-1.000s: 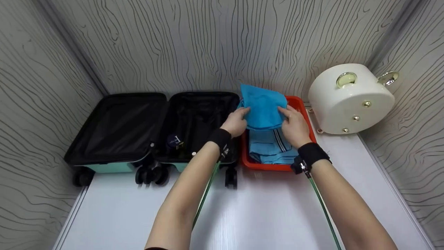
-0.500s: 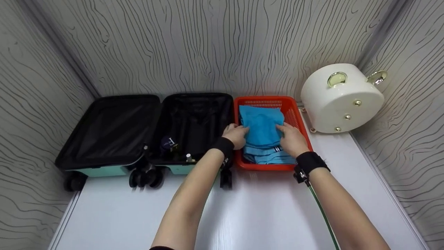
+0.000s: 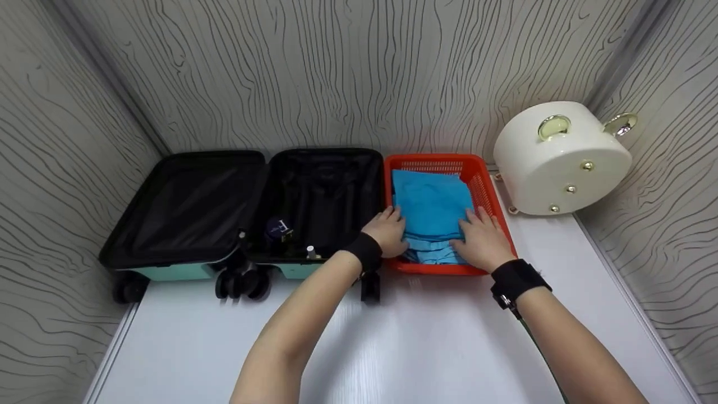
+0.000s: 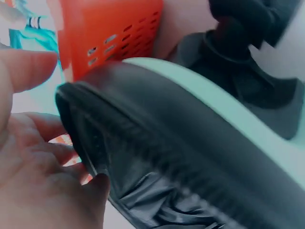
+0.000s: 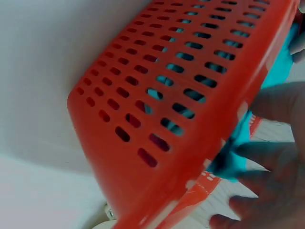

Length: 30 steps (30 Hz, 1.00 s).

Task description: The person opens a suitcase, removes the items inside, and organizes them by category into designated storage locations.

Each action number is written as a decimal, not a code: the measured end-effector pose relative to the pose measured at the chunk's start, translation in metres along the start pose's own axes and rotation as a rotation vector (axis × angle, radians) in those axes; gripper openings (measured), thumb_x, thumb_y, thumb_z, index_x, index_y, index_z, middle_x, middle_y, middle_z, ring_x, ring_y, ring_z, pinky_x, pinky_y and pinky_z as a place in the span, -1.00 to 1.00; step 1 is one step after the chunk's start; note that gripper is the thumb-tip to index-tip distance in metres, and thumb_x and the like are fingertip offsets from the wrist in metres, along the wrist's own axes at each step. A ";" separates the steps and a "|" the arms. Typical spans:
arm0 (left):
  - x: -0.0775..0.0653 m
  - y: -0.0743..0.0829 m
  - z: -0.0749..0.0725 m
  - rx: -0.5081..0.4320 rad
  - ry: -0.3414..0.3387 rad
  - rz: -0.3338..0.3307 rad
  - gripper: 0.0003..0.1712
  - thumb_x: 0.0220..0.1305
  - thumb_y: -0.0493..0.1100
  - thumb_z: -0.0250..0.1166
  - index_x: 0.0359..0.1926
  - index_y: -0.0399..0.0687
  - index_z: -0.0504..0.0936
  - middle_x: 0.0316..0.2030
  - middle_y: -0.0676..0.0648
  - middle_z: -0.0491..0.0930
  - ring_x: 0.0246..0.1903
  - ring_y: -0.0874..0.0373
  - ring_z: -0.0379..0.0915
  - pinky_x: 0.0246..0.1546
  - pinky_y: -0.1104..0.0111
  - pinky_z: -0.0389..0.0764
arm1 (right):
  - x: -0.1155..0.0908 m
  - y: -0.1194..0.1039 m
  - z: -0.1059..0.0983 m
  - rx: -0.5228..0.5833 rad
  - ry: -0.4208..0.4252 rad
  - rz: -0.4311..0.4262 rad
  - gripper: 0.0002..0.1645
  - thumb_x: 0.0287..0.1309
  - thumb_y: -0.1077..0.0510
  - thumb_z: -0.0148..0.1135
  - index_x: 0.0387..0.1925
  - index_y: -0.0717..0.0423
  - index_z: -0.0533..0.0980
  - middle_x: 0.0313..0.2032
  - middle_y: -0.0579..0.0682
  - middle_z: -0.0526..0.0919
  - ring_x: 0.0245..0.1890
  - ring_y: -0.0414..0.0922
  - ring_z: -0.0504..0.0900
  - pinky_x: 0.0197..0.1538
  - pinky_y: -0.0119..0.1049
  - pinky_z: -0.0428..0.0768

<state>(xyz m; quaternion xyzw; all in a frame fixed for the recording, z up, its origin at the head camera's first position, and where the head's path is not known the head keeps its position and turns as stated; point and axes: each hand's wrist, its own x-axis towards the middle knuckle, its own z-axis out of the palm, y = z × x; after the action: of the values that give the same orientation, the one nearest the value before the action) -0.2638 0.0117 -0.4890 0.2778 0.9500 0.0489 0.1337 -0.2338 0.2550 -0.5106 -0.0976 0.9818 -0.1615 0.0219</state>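
A folded bright blue garment (image 3: pixel 432 205) lies flat in the red plastic basket (image 3: pixel 443 270), on top of lighter blue folded clothes (image 3: pixel 435 254). My left hand (image 3: pixel 387 233) is at the stack's left side, over the basket's left rim, fingers extended. In the left wrist view, that hand (image 4: pixel 43 152) is beside the suitcase edge. My right hand (image 3: pixel 483 240) is at the stack's right side with its fingers spread. The right wrist view has this hand (image 5: pixel 271 167) just inside the basket's rim, next to blue cloth (image 5: pixel 236 160). Neither hand grips the cloth.
An open mint-green suitcase with black lining (image 3: pixel 196 207) lies left of the basket. A dark round item (image 3: pixel 279 229) sits in its right half. A white round case (image 3: pixel 561 163) with gold handles stands at the right. Patterned panels (image 3: pixel 348 73) enclose the table (image 3: pixel 370 348).
The bright blue garment has come down from above the basket onto the stack. Both hands have let go of its edges and moved toward the front, fingers now spread at its sides.
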 end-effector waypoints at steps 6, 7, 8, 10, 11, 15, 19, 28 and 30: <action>-0.023 0.015 0.010 0.079 0.018 0.073 -0.11 0.47 0.39 0.06 0.54 -0.11 0.29 0.53 -0.13 0.19 0.54 -0.02 -0.02 0.53 0.16 -0.04 | -0.024 -0.009 0.004 -0.002 -0.068 -0.040 -0.08 0.40 -0.31 0.13 0.47 0.30 0.31 0.46 0.45 0.17 0.47 0.51 -0.03 0.39 0.49 -0.12; -0.027 0.017 0.013 0.104 0.023 0.088 -0.10 0.46 0.41 0.04 0.54 -0.10 0.30 0.52 -0.12 0.22 0.54 -0.01 0.01 0.53 0.16 -0.03 | -0.030 -0.011 0.005 0.004 -0.071 -0.052 -0.05 0.38 -0.35 0.13 0.47 0.28 0.31 0.47 0.45 0.17 0.46 0.52 -0.02 0.38 0.51 -0.12; -0.031 0.019 0.015 0.131 0.030 0.108 -0.10 0.46 0.42 0.04 0.53 -0.08 0.32 0.50 -0.10 0.26 0.53 -0.01 0.04 0.53 0.16 -0.02 | -0.036 -0.012 0.007 0.013 -0.075 -0.061 -0.04 0.37 -0.37 0.13 0.47 0.25 0.32 0.47 0.44 0.17 0.46 0.53 -0.02 0.37 0.52 -0.12; -0.038 0.022 0.021 0.206 0.053 0.142 -0.16 0.49 0.39 0.02 0.50 -0.06 0.38 0.47 -0.07 0.32 0.50 0.00 0.10 0.52 0.16 0.01 | -0.048 -0.014 0.013 0.006 -0.073 -0.087 -0.07 0.37 -0.37 0.13 0.47 0.20 0.34 0.48 0.41 0.18 0.45 0.52 0.00 0.36 0.53 -0.12; -0.040 0.022 0.024 0.243 0.068 0.157 -0.22 0.52 0.35 0.01 0.49 -0.05 0.40 0.45 -0.07 0.36 0.49 0.00 0.13 0.52 0.16 0.02 | -0.053 -0.014 0.017 -0.008 -0.057 -0.104 -0.11 0.39 -0.33 0.14 0.47 0.19 0.35 0.48 0.39 0.19 0.45 0.51 0.03 0.37 0.53 -0.11; -0.046 0.019 0.035 0.362 0.135 0.178 -0.40 0.59 0.19 0.02 0.43 -0.02 0.49 0.39 -0.02 0.45 0.47 0.04 0.19 0.50 0.20 0.07 | -0.063 -0.012 0.036 -0.078 0.016 -0.168 -0.25 0.46 -0.14 0.16 0.50 0.15 0.32 0.48 0.33 0.24 0.46 0.46 0.08 0.39 0.49 -0.12; -0.045 0.017 0.042 0.393 0.170 0.157 -0.44 0.62 0.11 -0.01 0.44 -0.04 0.46 0.40 -0.04 0.43 0.47 0.05 0.18 0.50 0.21 0.08 | -0.060 -0.008 0.047 -0.112 0.085 -0.218 -0.26 0.47 -0.05 0.17 0.53 0.14 0.27 0.48 0.31 0.25 0.46 0.43 0.12 0.42 0.45 -0.15; -0.037 0.007 0.048 0.279 0.233 0.056 -0.37 0.63 -0.06 -0.02 0.58 -0.16 0.16 0.57 -0.17 0.06 0.56 -0.02 -0.11 0.51 0.23 0.03 | -0.036 0.007 0.050 -0.140 0.129 -0.268 -0.31 0.52 -0.06 0.08 0.55 0.05 0.25 0.48 0.25 0.29 0.48 0.38 0.12 0.45 0.40 -0.15; -0.038 0.002 0.047 0.221 0.232 0.021 -0.34 0.64 -0.04 -0.05 0.60 -0.18 0.09 0.59 -0.19 0.00 0.57 -0.03 -0.12 0.51 0.23 0.02 | -0.031 0.011 0.049 -0.134 0.121 -0.270 -0.30 0.53 -0.08 0.06 0.55 0.04 0.24 0.48 0.24 0.28 0.49 0.37 0.10 0.46 0.39 -0.18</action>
<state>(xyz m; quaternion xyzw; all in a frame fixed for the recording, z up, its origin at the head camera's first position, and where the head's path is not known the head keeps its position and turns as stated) -0.2188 -0.0058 -0.5248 0.2930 0.9558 -0.0227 -0.0088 -0.2019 0.2558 -0.5596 -0.2203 0.9678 -0.1030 -0.0658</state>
